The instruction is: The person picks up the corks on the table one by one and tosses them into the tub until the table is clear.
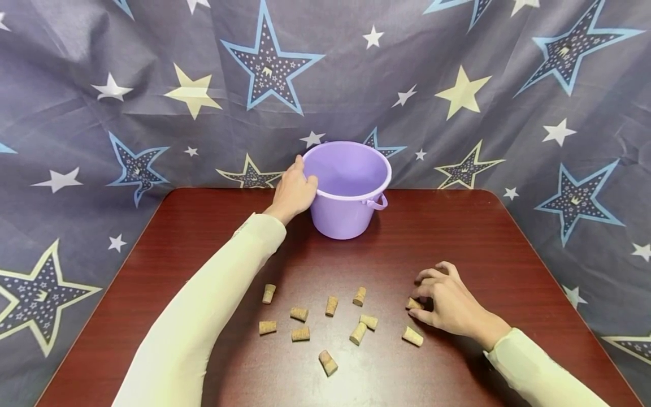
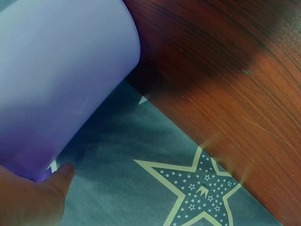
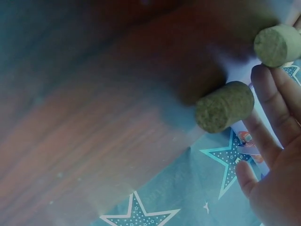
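A purple bucket [image 1: 342,217] stands upright near the table's far edge. My left hand [image 1: 296,189] grips its rim on the left side; in the left wrist view the thumb [image 2: 59,181] shows beside the bucket wall [image 2: 70,66]. At the right, my right hand [image 1: 450,302] is low over the table, fingers curled, with a small tapered cork [image 1: 413,304] between thumb and forefinger. That cork [image 3: 273,46] meets the fingertips in the right wrist view. A second cork [image 3: 225,107] sits by another finger there; whether it is held I cannot tell.
Several corks lie scattered on the dark red wooden table [image 1: 244,373], including a pale cork [image 1: 412,337] near the right hand and two touching corks [image 1: 358,333] in the middle. The bucket's handle [image 1: 377,202] hangs at its right. A star-patterned curtain [image 1: 325,68] surrounds the table.
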Action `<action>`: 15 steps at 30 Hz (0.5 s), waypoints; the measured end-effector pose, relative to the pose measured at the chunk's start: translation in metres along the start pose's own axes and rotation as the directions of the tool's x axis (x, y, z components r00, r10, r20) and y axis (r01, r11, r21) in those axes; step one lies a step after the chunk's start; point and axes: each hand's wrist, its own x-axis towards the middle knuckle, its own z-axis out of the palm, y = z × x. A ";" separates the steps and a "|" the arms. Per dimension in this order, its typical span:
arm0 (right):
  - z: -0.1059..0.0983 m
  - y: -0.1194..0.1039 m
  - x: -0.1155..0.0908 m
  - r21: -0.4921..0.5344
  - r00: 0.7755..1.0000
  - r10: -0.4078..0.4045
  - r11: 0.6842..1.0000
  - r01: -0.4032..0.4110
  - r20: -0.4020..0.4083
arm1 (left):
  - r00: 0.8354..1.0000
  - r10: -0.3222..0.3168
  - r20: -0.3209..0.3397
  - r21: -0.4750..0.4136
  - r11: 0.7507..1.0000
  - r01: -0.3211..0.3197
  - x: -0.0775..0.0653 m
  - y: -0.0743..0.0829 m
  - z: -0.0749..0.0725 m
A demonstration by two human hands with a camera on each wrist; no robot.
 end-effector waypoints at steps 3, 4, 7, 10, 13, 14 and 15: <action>-0.001 -0.001 0.000 0.000 1.000 0.001 1.000 -0.001 -0.002 | 1.000 0.001 -0.002 0.001 1.000 -0.001 0.000 0.000 0.000; -0.001 -0.001 0.001 -0.002 1.000 0.003 1.000 -0.003 -0.003 | 1.000 0.002 -0.003 0.002 1.000 -0.002 0.000 -0.001 0.000; -0.003 -0.002 0.002 -0.006 1.000 0.005 1.000 -0.005 -0.007 | 1.000 0.006 -0.007 0.006 1.000 -0.006 0.000 -0.001 0.000; -0.006 -0.002 0.004 0.003 1.000 0.010 1.000 -0.010 -0.001 | 1.000 0.010 -0.009 0.007 1.000 -0.009 0.000 0.000 0.000; -0.010 -0.001 0.007 0.020 1.000 0.015 1.000 -0.015 0.006 | 1.000 0.009 -0.008 0.007 1.000 -0.009 0.000 0.000 0.000; -0.011 -0.001 0.008 0.022 1.000 0.016 1.000 -0.016 0.007 | 1.000 0.009 -0.008 0.007 1.000 -0.009 0.000 0.000 0.000; -0.011 -0.001 0.009 0.023 1.000 0.017 1.000 -0.017 0.006 | 1.000 0.009 -0.008 0.008 1.000 -0.009 0.000 0.000 0.000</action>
